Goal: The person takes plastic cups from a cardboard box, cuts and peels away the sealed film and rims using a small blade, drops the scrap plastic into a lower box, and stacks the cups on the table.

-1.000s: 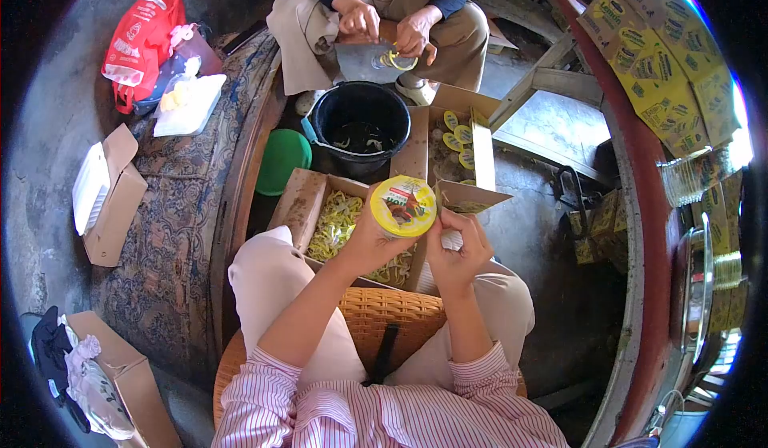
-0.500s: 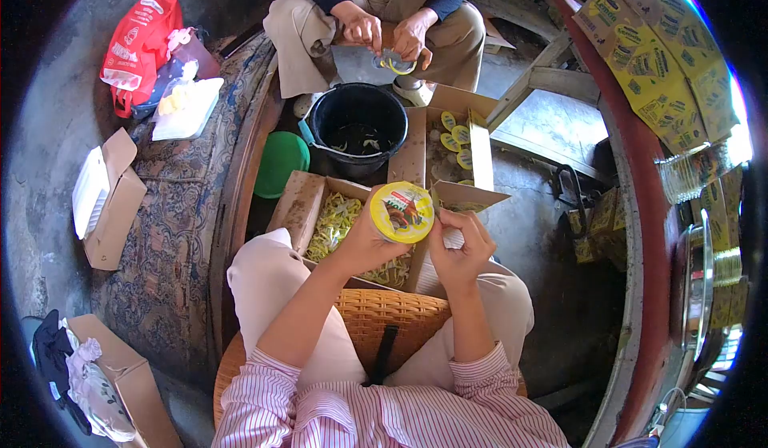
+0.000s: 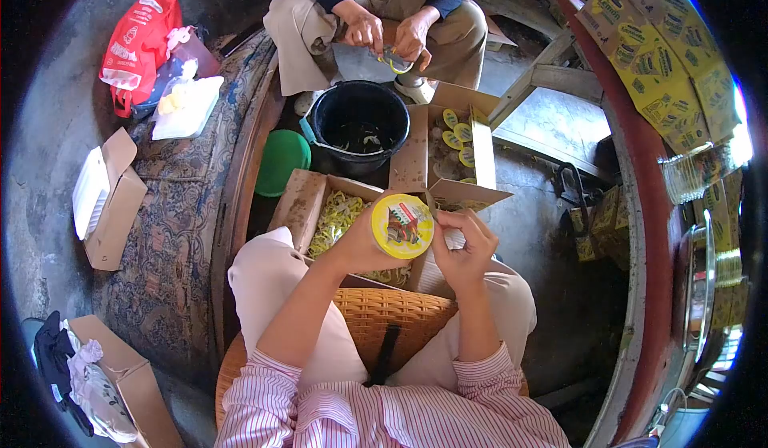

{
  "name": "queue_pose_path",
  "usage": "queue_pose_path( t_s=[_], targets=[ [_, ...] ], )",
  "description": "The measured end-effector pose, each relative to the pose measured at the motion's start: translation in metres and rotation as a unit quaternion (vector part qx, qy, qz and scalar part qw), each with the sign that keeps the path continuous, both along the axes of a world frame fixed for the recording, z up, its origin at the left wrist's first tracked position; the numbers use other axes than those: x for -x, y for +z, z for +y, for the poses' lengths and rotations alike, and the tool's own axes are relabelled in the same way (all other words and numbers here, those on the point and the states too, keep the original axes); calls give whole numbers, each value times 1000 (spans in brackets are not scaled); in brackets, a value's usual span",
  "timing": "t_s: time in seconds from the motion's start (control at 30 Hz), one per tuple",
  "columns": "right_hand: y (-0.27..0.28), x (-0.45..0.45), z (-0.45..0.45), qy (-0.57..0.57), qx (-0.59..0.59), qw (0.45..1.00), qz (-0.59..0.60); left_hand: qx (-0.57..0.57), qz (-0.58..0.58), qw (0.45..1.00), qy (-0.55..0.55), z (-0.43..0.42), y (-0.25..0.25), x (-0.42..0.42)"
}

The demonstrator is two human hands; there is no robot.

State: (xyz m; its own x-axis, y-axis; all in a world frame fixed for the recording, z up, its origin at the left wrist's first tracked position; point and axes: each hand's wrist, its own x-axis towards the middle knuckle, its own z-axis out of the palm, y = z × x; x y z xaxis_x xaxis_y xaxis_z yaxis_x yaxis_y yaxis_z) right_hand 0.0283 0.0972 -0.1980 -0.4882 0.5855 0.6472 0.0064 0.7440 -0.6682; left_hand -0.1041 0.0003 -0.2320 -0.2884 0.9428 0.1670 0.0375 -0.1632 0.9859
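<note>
My left hand [image 3: 353, 244] is wrapped round a plastic cup with a yellow-rimmed printed lid [image 3: 402, 226], its lid turned up toward me. Close to the lid's right edge, my right hand [image 3: 466, 250] is closed in a pinch. A thin dark sliver shows at its fingertips, too small to name. Below the cup stands a cardboard box of yellow-green strips [image 3: 338, 218], partly hidden by my left hand and the cup.
A black bucket [image 3: 320, 142] stands ahead, with a green lid [image 3: 283, 162] beside it. Right of it, a cardboard box [image 3: 486, 156] holds several yellow-lidded cups [image 3: 453, 142]. Opposite sits a co-worker, whose hands [image 3: 388, 36] hold a similar cup piece. Yellow cartons [image 3: 664, 64] line the right.
The cup has turned a little in my left hand, so its printed lid faces a different way. My right hand has stayed at the rim, shifting slightly.
</note>
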Motion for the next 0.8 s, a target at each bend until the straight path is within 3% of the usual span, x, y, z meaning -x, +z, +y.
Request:
queue_pose_path(
  t_s=[0.13,0.63,0.73,0.8],
  targets=[
    [-2,2,0,14,-6,1000,9,54,12,998,11,-2,3,2],
    [-6,1,1,37,-2,999,1,6,-40,998,-51,-4,8,4],
    [-3,3,-1,-1,8,1000,16,-29,49,998,-15,2,1,3],
    [-2,3,-2,-13,8,1000,21,-56,19,998,14,6,-2,0]
  ],
)
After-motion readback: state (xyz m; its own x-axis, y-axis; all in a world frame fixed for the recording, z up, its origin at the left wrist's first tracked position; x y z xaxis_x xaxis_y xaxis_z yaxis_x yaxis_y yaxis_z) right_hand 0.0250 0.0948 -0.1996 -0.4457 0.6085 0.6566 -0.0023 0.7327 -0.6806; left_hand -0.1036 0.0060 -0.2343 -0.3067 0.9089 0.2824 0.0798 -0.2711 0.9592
